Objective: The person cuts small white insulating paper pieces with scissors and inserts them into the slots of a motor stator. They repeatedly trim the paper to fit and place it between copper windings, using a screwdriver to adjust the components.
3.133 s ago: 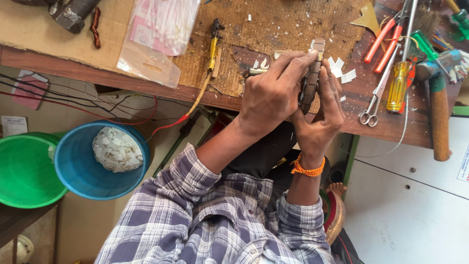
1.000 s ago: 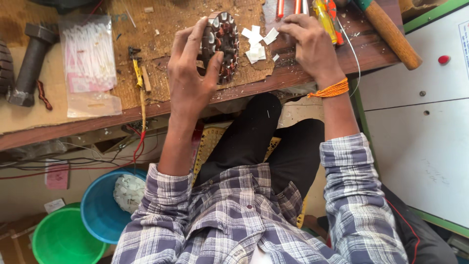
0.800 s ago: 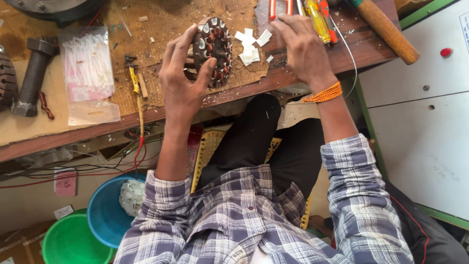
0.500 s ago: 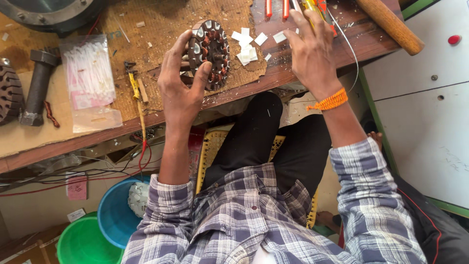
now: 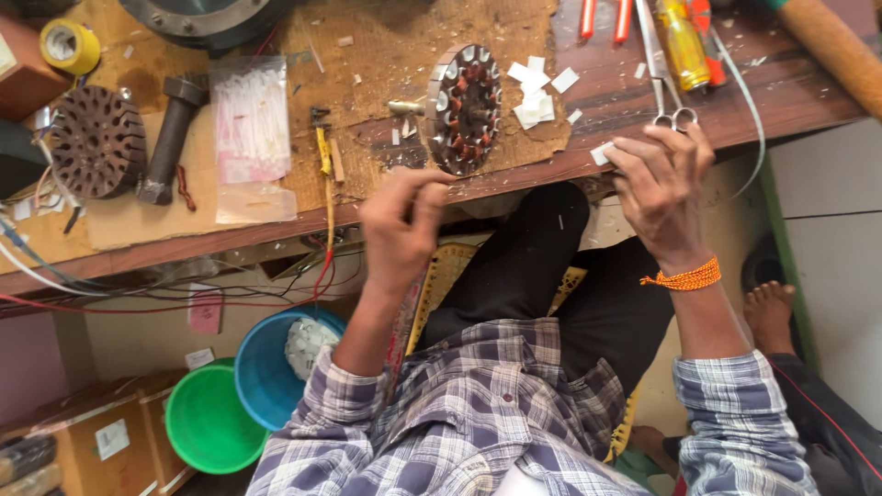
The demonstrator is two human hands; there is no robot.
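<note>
2 hands are hovering at the near edge of the counter (image 5: 781, 101) in the head view. At 9 o'clock of the frame's middle, the left hand (image 5: 401, 225) is curling loosely, thumb and fingertips nearly meeting, holding nothing visible. At 3 o'clock, the right hand (image 5: 660, 188) is pinching a small white paper piece (image 5: 602, 152) against the counter's edge. At 12 o'clock, the round wound stator (image 5: 464, 108) is standing on edge on brown cardboard, just beside loose white paper pieces (image 5: 536, 90).
</note>
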